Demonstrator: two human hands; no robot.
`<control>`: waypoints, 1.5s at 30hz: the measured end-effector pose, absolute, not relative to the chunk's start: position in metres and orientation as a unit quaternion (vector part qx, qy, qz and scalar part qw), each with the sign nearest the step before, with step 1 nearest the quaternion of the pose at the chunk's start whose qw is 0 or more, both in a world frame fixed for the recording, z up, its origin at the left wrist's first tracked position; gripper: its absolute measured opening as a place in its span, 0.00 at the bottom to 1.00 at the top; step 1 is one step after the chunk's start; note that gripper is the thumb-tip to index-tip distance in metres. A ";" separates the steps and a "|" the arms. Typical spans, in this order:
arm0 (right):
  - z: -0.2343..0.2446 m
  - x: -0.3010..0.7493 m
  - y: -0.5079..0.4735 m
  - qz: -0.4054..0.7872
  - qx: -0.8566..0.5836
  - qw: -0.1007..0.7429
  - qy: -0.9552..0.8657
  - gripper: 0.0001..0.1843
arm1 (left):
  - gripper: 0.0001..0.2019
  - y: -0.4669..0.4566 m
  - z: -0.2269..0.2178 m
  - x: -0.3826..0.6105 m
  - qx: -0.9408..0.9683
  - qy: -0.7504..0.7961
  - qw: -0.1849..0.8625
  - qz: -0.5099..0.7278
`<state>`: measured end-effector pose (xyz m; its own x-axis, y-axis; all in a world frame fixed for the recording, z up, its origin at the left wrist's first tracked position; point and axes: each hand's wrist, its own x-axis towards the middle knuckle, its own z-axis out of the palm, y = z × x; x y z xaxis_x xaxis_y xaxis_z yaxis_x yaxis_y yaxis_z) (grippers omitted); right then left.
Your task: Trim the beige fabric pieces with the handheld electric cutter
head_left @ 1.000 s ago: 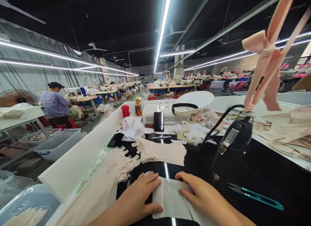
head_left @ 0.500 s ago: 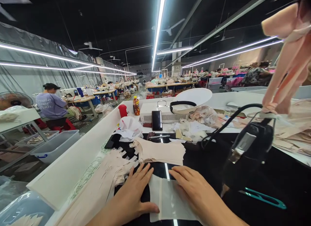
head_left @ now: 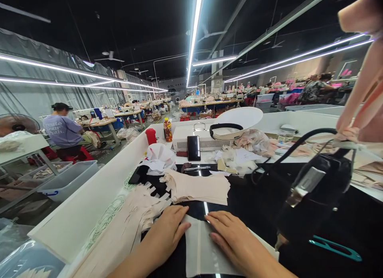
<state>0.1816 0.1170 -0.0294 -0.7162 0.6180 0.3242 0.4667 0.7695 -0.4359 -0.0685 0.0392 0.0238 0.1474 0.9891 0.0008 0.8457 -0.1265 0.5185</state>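
Note:
A pale, thin, see-through fabric piece (head_left: 193,250) with a lengthwise seam lies on the glossy black tabletop (head_left: 239,198) in front of me. My left hand (head_left: 167,230) is at its upper left edge, fingers outstretched, thumb on or just above the corner. My right hand (head_left: 235,236) lies flat on its right side, fingers stretched out. The piece's far right corner shows beyond my right wrist. Just ahead of both hands is a stack of beige cut fabric pieces (head_left: 200,187). Left of my left hand lies a heap of long beige strips (head_left: 119,226).
To the right hangs a black device (head_left: 320,190) with a metal plate, a cable and pink cloth tied above. Teal thread snips (head_left: 335,248) lie nearby. At the back stand a phone (head_left: 193,148), a white box (head_left: 179,140) and a bottle (head_left: 168,130). A co-worker (head_left: 62,126) sits far left.
My left hand has drawn its fingers together, and its thumb has moved up from the seam to the upper corner. More of the piece's right end now shows past my right wrist. The view has shifted slightly.

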 end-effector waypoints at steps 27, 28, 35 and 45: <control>0.000 0.139 0.128 0.549 -0.285 0.176 -0.766 0.26 | 0.22 0.062 0.040 -0.091 0.529 0.576 0.482 0.395; 0.001 0.140 0.127 0.558 -0.282 0.173 -0.761 0.27 | 0.23 0.061 0.039 -0.092 0.519 0.572 0.494 0.400; 0.001 0.139 0.123 0.613 -0.271 0.134 -0.730 0.38 | 0.27 0.062 0.029 -0.096 0.460 0.561 0.527 0.442; 0.010 0.131 0.138 0.639 -0.240 0.247 -0.688 0.41 | 0.36 0.048 0.007 -0.082 0.342 0.530 0.589 0.505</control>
<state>0.1312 0.1378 0.0099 -0.7629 0.6456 0.0333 0.0144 0.0685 -0.9975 -0.0816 0.0479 0.0071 -0.0727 0.9575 -0.2790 -0.2334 0.2556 0.9382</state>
